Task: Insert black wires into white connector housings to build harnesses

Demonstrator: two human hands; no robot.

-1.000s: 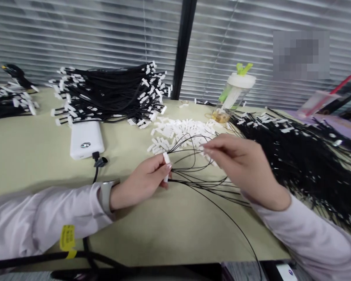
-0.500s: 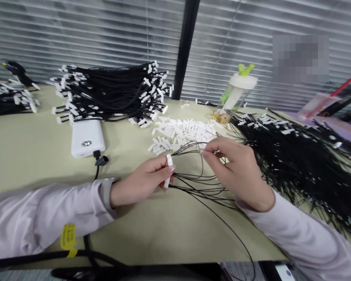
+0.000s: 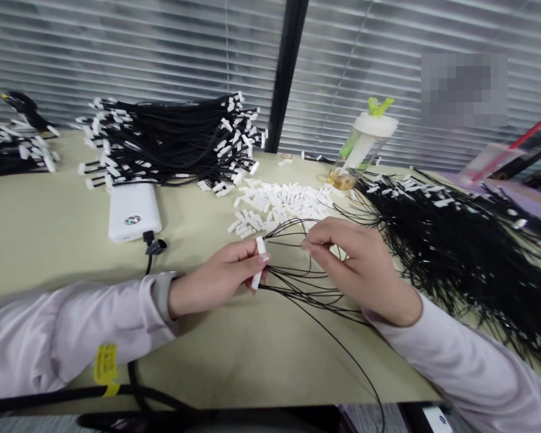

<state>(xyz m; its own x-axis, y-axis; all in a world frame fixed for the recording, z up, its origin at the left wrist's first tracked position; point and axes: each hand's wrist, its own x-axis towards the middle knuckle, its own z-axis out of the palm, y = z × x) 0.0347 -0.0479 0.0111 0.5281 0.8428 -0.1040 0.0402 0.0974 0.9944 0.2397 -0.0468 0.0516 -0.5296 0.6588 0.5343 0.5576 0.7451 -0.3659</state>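
Note:
My left hand (image 3: 227,273) pinches a long white plastic connector (image 3: 260,245) between thumb and fingers, holding it tilted above the table. Several thin black wires (image 3: 297,294) run from the connector's right side toward my right hand (image 3: 363,264). The thumb and index finger of that hand are pressed together on a thin black wire (image 3: 286,243), a short way right of the connector. The wire's tip at the fingers is too small to make out. One longer wire curves down past the table's front edge.
Loose white connectors (image 3: 288,204) lie piled behind my hands. Bundled black cables (image 3: 171,144) with white ends are stacked at the back left, beside a white power bank (image 3: 135,213). More black wires (image 3: 469,258) spread over the right. A lidded jar (image 3: 364,147) stands at the back.
My right hand's pinching fingers have moved slightly left and down, closer to the connector. My left hand keeps the connector in nearly the same place.

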